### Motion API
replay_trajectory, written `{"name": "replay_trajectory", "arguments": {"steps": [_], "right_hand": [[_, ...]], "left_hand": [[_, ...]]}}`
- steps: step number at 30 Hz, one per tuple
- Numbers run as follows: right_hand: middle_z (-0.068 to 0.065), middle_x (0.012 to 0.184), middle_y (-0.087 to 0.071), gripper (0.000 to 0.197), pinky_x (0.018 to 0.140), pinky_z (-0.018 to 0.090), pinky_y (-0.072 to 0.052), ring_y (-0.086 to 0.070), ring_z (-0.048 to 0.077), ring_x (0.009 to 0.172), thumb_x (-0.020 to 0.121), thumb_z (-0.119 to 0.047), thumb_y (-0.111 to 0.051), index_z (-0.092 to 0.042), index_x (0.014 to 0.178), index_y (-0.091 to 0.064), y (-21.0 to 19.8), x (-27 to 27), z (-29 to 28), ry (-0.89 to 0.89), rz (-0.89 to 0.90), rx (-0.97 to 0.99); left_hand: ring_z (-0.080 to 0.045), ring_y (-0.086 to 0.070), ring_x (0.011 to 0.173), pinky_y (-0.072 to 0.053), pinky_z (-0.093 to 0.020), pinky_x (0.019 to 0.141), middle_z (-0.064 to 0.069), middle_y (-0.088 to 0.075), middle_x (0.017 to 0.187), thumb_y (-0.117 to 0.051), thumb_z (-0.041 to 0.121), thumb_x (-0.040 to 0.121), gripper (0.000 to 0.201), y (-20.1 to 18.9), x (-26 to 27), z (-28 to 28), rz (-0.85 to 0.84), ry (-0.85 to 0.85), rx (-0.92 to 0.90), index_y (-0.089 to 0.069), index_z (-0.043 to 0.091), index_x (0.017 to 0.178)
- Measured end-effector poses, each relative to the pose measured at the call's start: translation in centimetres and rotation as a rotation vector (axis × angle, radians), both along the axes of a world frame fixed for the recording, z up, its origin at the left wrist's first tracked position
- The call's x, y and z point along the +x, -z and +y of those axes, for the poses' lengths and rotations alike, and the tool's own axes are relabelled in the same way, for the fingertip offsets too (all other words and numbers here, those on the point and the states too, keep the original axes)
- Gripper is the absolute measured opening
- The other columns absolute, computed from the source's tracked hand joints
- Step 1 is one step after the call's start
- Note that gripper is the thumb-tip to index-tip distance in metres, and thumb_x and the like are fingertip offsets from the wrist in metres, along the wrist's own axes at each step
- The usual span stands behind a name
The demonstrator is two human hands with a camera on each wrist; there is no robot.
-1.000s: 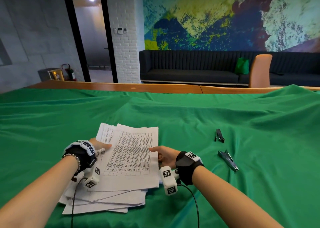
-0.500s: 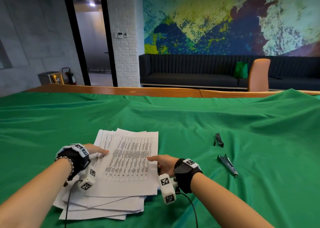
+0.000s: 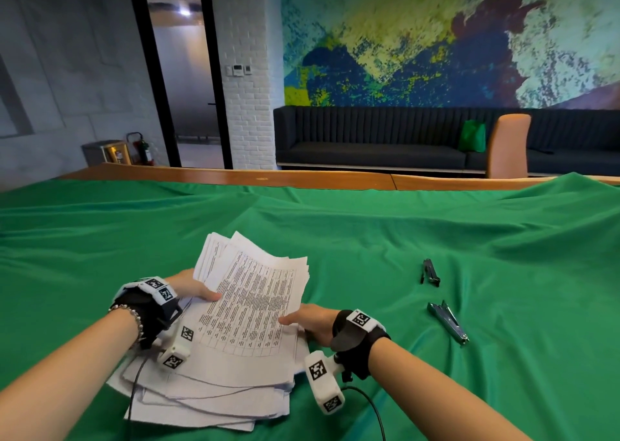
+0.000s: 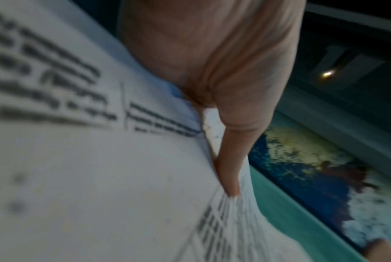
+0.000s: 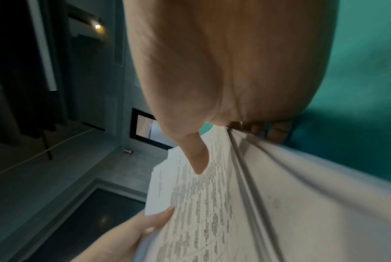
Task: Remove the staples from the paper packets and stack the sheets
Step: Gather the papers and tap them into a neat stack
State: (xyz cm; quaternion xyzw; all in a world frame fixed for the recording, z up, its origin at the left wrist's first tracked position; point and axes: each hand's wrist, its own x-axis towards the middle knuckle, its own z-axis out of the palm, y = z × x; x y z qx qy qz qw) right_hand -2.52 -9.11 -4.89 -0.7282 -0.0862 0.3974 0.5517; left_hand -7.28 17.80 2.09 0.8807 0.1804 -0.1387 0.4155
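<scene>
A loose pile of white printed sheets (image 3: 235,366) lies on the green cloth in front of me. Both hands hold its upper sheets lifted at the far end. My left hand (image 3: 193,288) grips the left edge, thumb on top. My right hand (image 3: 307,321) grips the right edge, thumb over the print and fingers underneath. The right wrist view shows that thumb (image 5: 196,156) on the sheets (image 5: 212,212) and the left hand (image 5: 127,235) opposite. In the left wrist view the thumb (image 4: 230,168) lies along the blurred paper (image 4: 100,177). No staple is visible.
Two metal tools lie on the cloth to the right: a small dark staple remover (image 3: 429,271) and a silver one (image 3: 448,321) nearer me. The cloth (image 3: 369,239) is wrinkled. A wooden table edge (image 3: 302,178), a chair and a sofa stand beyond.
The top sheets lay flat under both hands; now both hands grip their side edges and have raised the far end off the pile. The head view has dipped slightly.
</scene>
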Motion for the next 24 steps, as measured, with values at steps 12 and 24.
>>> {"name": "replay_trajectory", "arguments": {"steps": [12, 24], "right_hand": [[0.008, 0.121, -0.068, 0.093, 0.091, 0.036, -0.052, -0.066, 0.023, 0.106, 0.052, -0.058, -0.086, -0.011, 0.128, -0.058, -5.1, 2.1, -5.1, 0.189, -0.097, 0.484], [0.007, 0.105, -0.072, 0.026, 0.090, 0.043, -0.055, -0.069, 0.022, 0.098, 0.086, -0.016, -0.072, -0.006, 0.109, -0.064, -11.0, 2.9, -14.8, 0.700, -0.908, 0.422]], "left_hand": [[-0.017, -0.065, 0.093, -0.051, -0.031, 0.078, -0.003, -0.067, 0.105, -0.077, 0.003, 0.075, 0.056, -14.0, -2.4, -8.7, -0.684, 0.002, -0.215, -0.053, 0.018, 0.123], [-0.001, -0.046, 0.119, -0.030, -0.026, 0.108, 0.012, -0.045, 0.137, -0.052, 0.022, 0.097, 0.055, -9.1, 1.4, -21.7, -0.971, -0.052, -0.568, -0.029, 0.016, 0.147]]}}
